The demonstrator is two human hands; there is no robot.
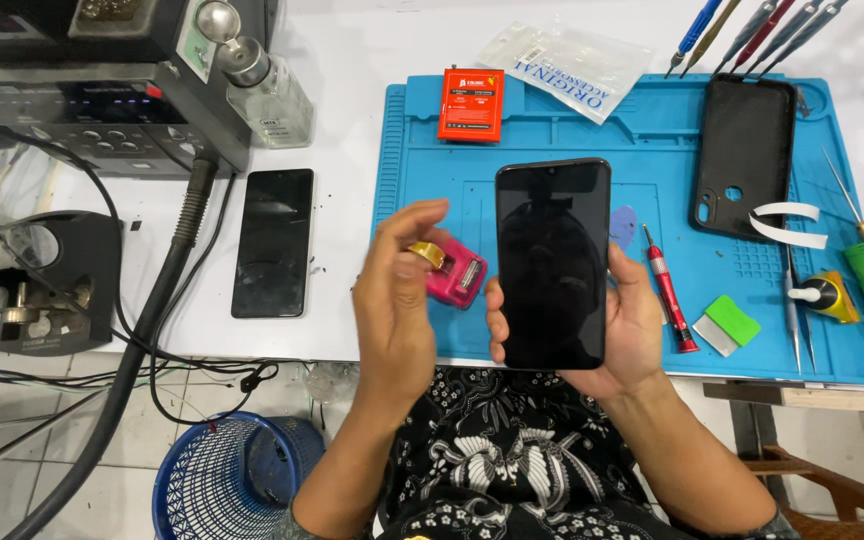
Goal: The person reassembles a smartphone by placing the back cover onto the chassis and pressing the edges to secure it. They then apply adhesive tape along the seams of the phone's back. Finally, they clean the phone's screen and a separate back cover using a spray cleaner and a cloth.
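Smartphone [552, 262], dark screen up, upright in the right hand [624, 335], held above the near edge of the blue silicone repair mat [652, 140]. Right hand cups it from behind and below, fingers wrapped on the right edge, thumb tip on the left edge near the bottom. Left hand [397, 300] is loosely open just left of the phone, fingers half curled, gripping nothing that shows; its fingertips sit close to a roll of yellow tape [426, 253], contact cannot be told. Right behind that, a pink tape dispenser [460, 275] lies on the mat's left part.

Far on the mat: orange-red battery pack [470, 104], and to the right a black phone back cover [744, 155] with white adhesive strips [788, 225] beside it. Right of the held phone: red-handled screwdriver [670, 300], then a green scraper [732, 322], tweezers [795, 320] and a small yellow-black bottle [830, 297]. Clear plastic bag [564, 66] and a row of screwdrivers [752, 35] at the far edge.

Left of the mat on the white worktop [347, 60]: a second dark phone [273, 242] lying flat, a glass dispenser bottle [270, 95], a black rework station [72, 100] with a thick hose. Blue basket [227, 480] on the floor, near left.
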